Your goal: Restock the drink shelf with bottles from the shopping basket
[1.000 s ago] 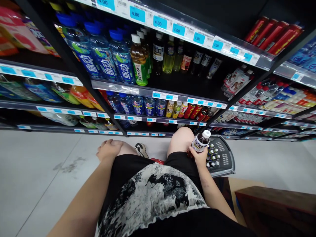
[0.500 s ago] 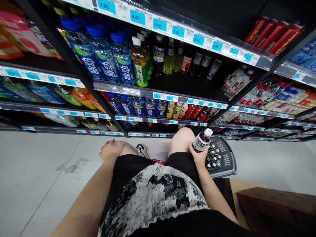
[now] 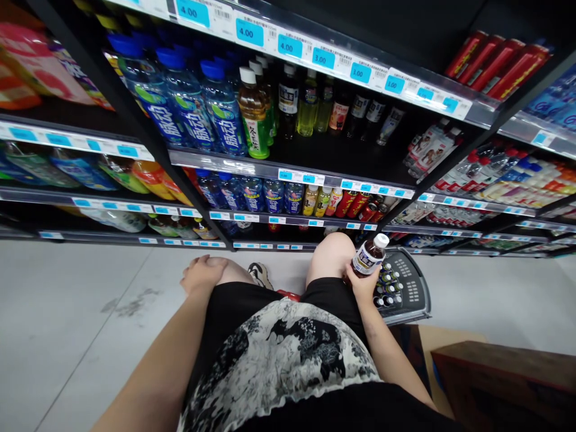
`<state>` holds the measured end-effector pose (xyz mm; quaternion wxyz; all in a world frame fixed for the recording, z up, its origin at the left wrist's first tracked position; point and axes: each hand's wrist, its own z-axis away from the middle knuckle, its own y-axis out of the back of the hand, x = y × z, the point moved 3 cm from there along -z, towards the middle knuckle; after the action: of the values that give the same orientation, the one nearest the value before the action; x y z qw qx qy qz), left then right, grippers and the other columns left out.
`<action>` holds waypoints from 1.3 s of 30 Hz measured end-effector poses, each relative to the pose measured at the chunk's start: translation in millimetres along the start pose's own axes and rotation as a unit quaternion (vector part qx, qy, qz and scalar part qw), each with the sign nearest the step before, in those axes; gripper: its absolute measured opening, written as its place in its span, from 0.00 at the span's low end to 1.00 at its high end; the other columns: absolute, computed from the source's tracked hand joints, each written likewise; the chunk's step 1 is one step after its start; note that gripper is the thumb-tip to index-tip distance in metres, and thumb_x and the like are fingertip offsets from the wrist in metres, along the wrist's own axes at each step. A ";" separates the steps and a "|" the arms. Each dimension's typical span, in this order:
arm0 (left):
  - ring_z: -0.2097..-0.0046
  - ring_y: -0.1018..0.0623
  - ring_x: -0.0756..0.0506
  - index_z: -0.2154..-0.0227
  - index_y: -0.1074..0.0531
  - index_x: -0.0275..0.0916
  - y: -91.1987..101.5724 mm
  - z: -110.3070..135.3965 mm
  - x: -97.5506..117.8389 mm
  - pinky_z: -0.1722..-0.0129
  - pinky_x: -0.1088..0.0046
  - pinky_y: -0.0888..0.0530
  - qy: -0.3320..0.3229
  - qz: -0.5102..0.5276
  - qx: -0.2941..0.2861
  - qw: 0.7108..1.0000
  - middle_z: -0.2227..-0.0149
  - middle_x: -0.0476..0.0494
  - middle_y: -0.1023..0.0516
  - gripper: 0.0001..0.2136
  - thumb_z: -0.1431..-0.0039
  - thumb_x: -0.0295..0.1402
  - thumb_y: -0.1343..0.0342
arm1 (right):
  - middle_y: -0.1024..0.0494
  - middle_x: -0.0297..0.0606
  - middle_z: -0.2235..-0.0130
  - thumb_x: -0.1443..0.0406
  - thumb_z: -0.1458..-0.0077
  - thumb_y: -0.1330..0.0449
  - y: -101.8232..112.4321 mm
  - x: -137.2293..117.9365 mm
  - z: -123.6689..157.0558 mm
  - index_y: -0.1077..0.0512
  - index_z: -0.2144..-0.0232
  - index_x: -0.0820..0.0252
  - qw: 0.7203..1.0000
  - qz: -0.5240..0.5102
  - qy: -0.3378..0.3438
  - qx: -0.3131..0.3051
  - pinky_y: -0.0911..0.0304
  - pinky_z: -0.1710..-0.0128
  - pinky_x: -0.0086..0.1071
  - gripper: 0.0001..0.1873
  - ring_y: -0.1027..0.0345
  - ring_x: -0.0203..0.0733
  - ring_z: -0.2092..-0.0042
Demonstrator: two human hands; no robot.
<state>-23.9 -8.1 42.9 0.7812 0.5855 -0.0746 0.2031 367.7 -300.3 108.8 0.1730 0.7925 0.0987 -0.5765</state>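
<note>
A dark tea bottle [image 3: 368,258] with a white cap and a white-and-dark label is upright, slightly tilted, in my right hand [image 3: 362,284]. The fingers wrap round its lower half, beside my right knee. My left hand [image 3: 201,274] rests flat on my left knee with nothing in it. Just right of the held bottle, a grey basket [image 3: 416,288] stands low and has several capped bottles [image 3: 389,287] in it. A similar dark bottle [image 3: 288,102] stands on the shelf ahead.
Blue-capped drink bottles [image 3: 180,102] and a green-labelled tea bottle [image 3: 254,114] line the shelf [image 3: 252,167] in front. Red cans [image 3: 499,66] lie at the upper right. A cardboard box [image 3: 504,366] sits on the right, behind the basket. Grey floor [image 3: 85,318] stretches left.
The bottle in my right hand has shifted very slightly to the right. My left hand stays on the knee.
</note>
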 end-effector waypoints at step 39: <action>0.35 0.33 0.21 0.34 0.31 0.36 -2.5 -3.2 -0.3 0.38 0.39 0.32 -0.004 -0.004 0.003 1.000 0.31 0.28 0.34 0.39 0.43 0.55 0.48 | 0.25 0.54 0.47 0.51 0.63 0.24 -2.1 -9.4 -2.7 0.39 0.43 0.61 1.000 0.018 0.000 0.012 0.33 0.40 0.52 0.49 0.26 0.55 0.47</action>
<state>-23.5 -5.7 39.6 0.7801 0.5888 -0.0752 0.1980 366.4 -296.9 118.1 0.1740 0.7960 0.0775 -0.5746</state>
